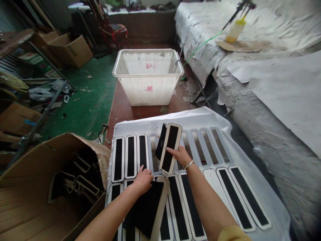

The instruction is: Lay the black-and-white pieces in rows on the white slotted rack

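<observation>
My right hand (pixel 181 155) grips an upright piece with a rounded cream rim and a black centre strip (pixel 171 149), its thumb on the front face. A dark flap (pixel 161 142) juts out on the left of this piece. My left hand (pixel 144 180) has its fingers bent and apart, fingertips at the lower end of a black-centred strip (pixel 143 152) in the far row; nothing visible is held in it. Beside that hand, a wide black panel with a pale edge (pixel 149 209) stands tilted over the near row. Similar strips (pixel 178 207) lie in the near row.
A white-covered table (pixel 235 157) bears a frame with open slots (pixel 210 147). At left, a cardboard box (pixel 32 194) contains several similar black pieces. Beyond stands a white plastic bin (pixel 149 88). A sheet-covered bench (pixel 271 83) on the right carries a spray gun with a yellow cup (pixel 235 30).
</observation>
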`<state>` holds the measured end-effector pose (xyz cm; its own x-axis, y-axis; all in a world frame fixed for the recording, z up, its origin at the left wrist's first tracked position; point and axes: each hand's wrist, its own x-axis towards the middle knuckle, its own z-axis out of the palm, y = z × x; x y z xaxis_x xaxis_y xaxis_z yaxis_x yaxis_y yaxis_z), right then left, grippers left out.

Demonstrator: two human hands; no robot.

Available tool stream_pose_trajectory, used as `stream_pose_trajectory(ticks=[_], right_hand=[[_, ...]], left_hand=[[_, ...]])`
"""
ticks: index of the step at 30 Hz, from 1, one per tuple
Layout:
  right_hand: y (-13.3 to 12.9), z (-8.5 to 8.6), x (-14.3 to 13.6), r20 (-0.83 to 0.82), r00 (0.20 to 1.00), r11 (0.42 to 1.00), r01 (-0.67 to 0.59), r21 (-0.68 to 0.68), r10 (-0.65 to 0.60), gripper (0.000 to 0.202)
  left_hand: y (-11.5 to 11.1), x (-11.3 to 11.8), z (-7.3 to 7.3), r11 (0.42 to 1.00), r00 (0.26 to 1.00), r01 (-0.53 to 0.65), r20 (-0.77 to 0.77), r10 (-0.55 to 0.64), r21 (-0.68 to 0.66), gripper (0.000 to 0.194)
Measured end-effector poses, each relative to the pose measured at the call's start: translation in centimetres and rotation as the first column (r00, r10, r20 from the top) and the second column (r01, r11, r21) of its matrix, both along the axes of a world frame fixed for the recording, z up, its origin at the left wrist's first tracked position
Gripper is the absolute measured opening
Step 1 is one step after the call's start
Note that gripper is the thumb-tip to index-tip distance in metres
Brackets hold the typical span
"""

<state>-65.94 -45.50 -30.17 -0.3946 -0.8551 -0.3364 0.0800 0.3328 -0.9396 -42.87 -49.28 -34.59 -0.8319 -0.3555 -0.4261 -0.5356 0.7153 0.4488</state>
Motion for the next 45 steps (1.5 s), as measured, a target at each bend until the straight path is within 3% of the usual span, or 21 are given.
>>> stream_pose_trajectory(ticks=[2,4,6,8,11,14,18,23,27,33,39,45], right_hand=[[-1.0,-1.5,0.8,-0.07,0.996,0.993,-0.055,0.107,0.063,0.038],[-1.5,-2.9,1.8,-0.169,0.98,0.975,-0.067,0.211,0.104,0.032],[-1.6,-4.1,2.8,-0.23,0.965,0.96,-0.06,0.273,0.126,0.027],[-1.7,-5.0,3.4,-0.231,0.961,0.949,-0.073,0.308,0.149,0.027],[-1.7,-5.9,3.8,-0.186,0.963,0.932,-0.126,0.34,0.198,0.028],[-1.5,-6.0,3.7,-0.162,0.956,0.922,-0.176,0.346,0.243,0.028],[-2.1,-6.1,3.4,-0.16,0.943,0.905,-0.218,0.364,0.291,0.027],[-5.4,-7.2,3.2,-0.194,0.913,0.886,-0.268,0.379,0.359,0.022],[-6.8,-7.9,3.0,-0.338,0.874,0.9,-0.21,0.383,0.348,0.026],[-5.5,-7.5,3.2,-0.555,0.74,0.882,-0.108,0.459,0.38,0.022],[-6.5,-7.6,2.4,-0.537,0.677,0.832,-0.212,0.513,0.504,0.019],[-7.0,-8.6,1.1,-0.463,0.698,0.811,-0.305,0.499,0.547,0.005]], left_hand=[[0.7,0.8,0.7,0.994,0.999,0.029,-0.049,-0.024,0.107,0.012],[1.0,1.7,1.3,0.985,0.993,-0.012,-0.117,0.032,0.172,0.008],[0.7,2.2,1.6,0.967,0.965,-0.138,-0.193,0.18,0.213,0.012],[-0.2,2.1,1.5,0.909,0.891,-0.304,-0.251,0.377,0.285,0.021],[-2.1,0.3,0.1,0.771,0.756,-0.468,-0.256,0.602,0.431,0.03],[-3.2,-2.5,-1.9,0.672,0.701,-0.489,-0.208,0.682,0.557,0.032],[-2.8,-4.8,-4.0,0.585,0.669,-0.489,-0.152,0.727,0.647,0.025],[-2.9,-4.2,-5.3,0.501,0.587,-0.618,-0.069,0.807,0.606,0.021],[-3.9,-4.1,-6.0,0.463,0.543,-0.705,-0.011,0.839,0.537,0.01],[-4.6,-4.7,-6.3,0.449,0.513,-0.766,0.017,0.858,0.461,0.004],[-4.9,-3.8,-6.4,0.473,0.529,-0.775,0.022,0.848,0.419,0.006],[-5.2,-3.9,-6.6,0.482,0.533,-0.786,0.03,0.845,0.387,0.008]])
